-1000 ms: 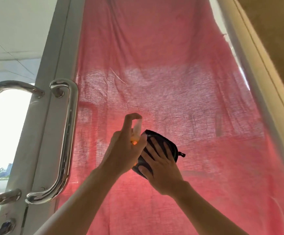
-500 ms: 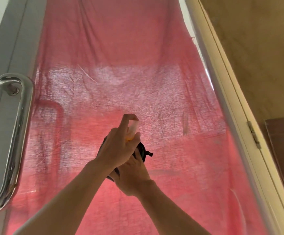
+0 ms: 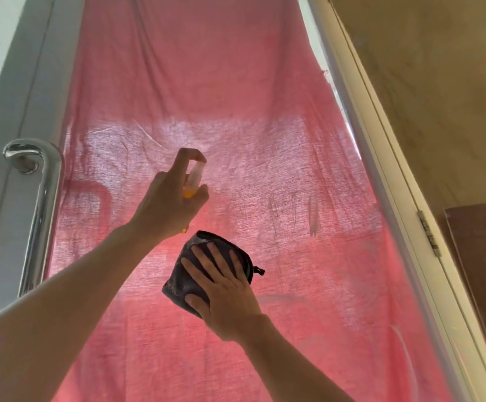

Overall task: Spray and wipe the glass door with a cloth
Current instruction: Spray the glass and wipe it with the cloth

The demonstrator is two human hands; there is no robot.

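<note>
left hand [image 3: 168,203] grips spray bottle [image 3: 193,181] (index on top) — right hand [image 3: 224,288] presses cloth [image 3: 184,281], fingers spread, against glass door [image 3: 236,111].

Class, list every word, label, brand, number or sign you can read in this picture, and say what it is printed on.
None can be read.
Spray bottle, held in the left hand: no label shows.
Dark cloth under the right hand: no lettering; its small side tab is too small to tell.
Door handle, pink curtain: plain.
</note>
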